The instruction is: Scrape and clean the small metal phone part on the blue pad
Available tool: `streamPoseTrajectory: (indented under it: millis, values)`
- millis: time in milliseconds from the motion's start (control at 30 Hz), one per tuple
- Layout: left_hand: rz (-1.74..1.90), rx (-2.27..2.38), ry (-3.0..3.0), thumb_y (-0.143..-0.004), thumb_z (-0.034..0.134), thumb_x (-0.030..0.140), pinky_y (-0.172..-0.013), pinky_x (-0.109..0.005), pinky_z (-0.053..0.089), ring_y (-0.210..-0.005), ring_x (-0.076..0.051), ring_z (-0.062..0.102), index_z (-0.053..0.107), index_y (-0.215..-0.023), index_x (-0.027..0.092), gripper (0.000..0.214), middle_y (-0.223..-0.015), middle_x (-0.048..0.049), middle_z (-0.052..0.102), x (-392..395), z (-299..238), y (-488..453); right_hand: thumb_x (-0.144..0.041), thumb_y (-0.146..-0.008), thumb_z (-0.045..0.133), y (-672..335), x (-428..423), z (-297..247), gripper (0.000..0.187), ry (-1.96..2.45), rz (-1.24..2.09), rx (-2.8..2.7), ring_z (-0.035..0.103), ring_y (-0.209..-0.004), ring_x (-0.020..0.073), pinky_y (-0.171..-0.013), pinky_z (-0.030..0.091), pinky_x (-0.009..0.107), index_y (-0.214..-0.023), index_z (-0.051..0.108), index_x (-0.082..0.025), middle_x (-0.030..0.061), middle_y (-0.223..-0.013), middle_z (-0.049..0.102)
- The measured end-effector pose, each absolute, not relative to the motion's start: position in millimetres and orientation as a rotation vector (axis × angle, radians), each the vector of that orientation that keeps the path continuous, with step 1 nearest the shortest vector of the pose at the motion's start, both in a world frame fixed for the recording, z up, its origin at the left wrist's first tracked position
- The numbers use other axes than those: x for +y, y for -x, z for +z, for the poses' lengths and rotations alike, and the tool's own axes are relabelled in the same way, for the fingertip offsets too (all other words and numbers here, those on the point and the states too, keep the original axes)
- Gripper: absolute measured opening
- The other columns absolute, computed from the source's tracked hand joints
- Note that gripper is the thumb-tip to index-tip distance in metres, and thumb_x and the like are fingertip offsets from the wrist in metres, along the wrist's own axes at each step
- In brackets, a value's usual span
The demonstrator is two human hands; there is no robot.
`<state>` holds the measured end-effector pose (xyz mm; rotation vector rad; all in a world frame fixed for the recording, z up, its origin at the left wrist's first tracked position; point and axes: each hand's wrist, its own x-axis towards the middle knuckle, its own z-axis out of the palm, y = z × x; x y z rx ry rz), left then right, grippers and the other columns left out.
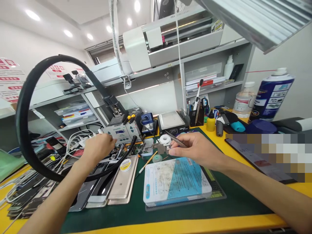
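Observation:
My right hand pinches a pair of dark tweezers above the far edge of a white and blue box. Near the tweezer tips are a white spool and a small metal piece. Over on the left, my left hand is at the front of a grey rework station, back of the hand towards me. Its fingers look curled, and what they touch or hold is hidden. A thick black hose loops around the left forearm.
Several phones lie left of the box on the green mat. A yellow-handled swab and circuit boards lie behind. A heating plate, pen holder, spray can and tablet stand or lie around.

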<state>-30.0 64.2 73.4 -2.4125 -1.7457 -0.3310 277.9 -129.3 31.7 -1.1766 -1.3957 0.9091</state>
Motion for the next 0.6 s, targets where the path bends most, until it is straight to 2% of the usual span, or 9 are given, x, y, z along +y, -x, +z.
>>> streamPoseTrajectory:
  millis: [100, 200, 300, 367, 467, 600]
  values:
    - [-0.563, -1.650, 2.568, -0.103, 0.069, 0.042, -0.079, -0.035, 0.063, -0.085, -0.018, 0.071, 0.073, -0.108, 0.015, 0.028, -0.100, -0.0032, 0.074, 21.2, 64.7, 27.0, -0.042, -0.088, 0.085, -271.9, -133.0, 29.8, 0.025, 1.141, 0.769, -1.459, 0.057, -0.071, 0.0166, -0.063, 0.044, 0.030, -0.080, 0.079, -0.019, 0.0031, -0.082, 0.069]
    - [-0.987, -1.388, 2.685, -0.102, 0.065, 0.041, -0.060, -0.027, 0.051, -0.062, -0.014, 0.061, 0.078, -0.099, 0.019, 0.026, -0.080, -0.0006, 0.072, -23.2, 53.6, 23.3, -0.036, -0.090, 0.085, -268.0, -136.0, 25.6, 0.017, 1.098, 0.589, -1.513, 0.058, -0.068, 0.0163, -0.059, 0.045, 0.030, -0.083, 0.080, -0.021, 0.0063, -0.092, 0.076]
    - [-1.352, -1.088, 2.703, -0.100, 0.065, 0.042, -0.053, -0.026, 0.045, -0.059, -0.012, 0.058, 0.080, -0.093, 0.022, 0.026, -0.091, -0.0034, 0.075, -55.5, 46.2, 17.4, -0.021, -0.090, 0.083, -267.2, -136.8, 19.2, 0.004, 0.939, 0.261, -1.650, 0.065, -0.066, 0.0160, -0.054, 0.050, 0.028, -0.087, 0.081, -0.022, 0.0082, -0.097, 0.081]
    - [-1.470, -0.938, 2.694, -0.100, 0.066, 0.032, -0.050, -0.024, 0.043, -0.057, -0.010, 0.055, 0.080, -0.094, 0.023, 0.017, -0.090, -0.0024, 0.073, -68.5, 43.7, 13.3, -0.011, -0.088, 0.081, -266.7, -137.3, 15.6, 0.011, 0.819, 0.111, -1.712, 0.071, -0.069, 0.0165, -0.054, 0.055, 0.025, -0.092, 0.081, -0.022, 0.0086, -0.097, 0.082]
    - [-1.554, -0.836, 2.644, -0.099, 0.068, 0.020, -0.052, -0.021, 0.043, -0.057, -0.007, 0.050, 0.078, -0.104, 0.021, 0.011, -0.094, -0.0019, 0.070, -79.9, 41.4, 8.1, -0.004, -0.090, 0.078, -264.7, -140.6, 13.5, 0.017, 0.762, -0.055, -1.768, 0.077, -0.075, 0.0162, -0.064, 0.065, 0.024, -0.098, 0.079, -0.019, 0.0108, -0.102, 0.082]
    - [-1.602, -0.777, 2.601, -0.098, 0.070, 0.016, -0.057, -0.020, 0.047, -0.059, -0.006, 0.049, 0.075, -0.107, 0.017, 0.011, -0.094, -0.0022, 0.067, -88.5, 38.4, 3.3, 0.000, -0.089, 0.078, -262.6, -145.7, 15.9, 0.020, 0.775, -0.253, -1.838, 0.081, -0.084, 0.0164, -0.073, 0.067, 0.020, -0.099, 0.076, -0.017, 0.0109, -0.102, 0.082]
